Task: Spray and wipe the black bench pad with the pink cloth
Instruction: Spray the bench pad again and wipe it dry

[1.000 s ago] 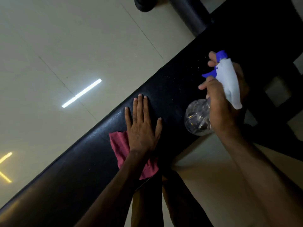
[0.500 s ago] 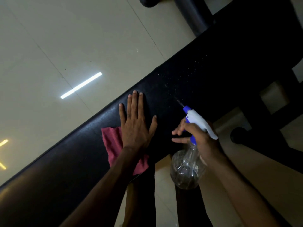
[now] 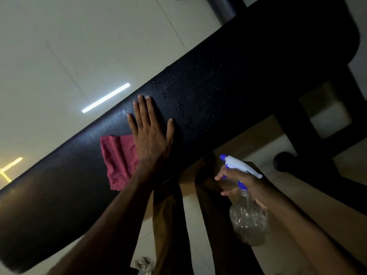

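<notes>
Head view: droplet-beaded black bench pad (image 3: 228, 90)

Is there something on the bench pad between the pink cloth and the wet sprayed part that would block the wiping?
Nothing visible does. The left hand lies flat on the pink cloth, and the bench pad beyond the fingers holds only droplets. The right hand holds the spray bottle off the pad.
</notes>
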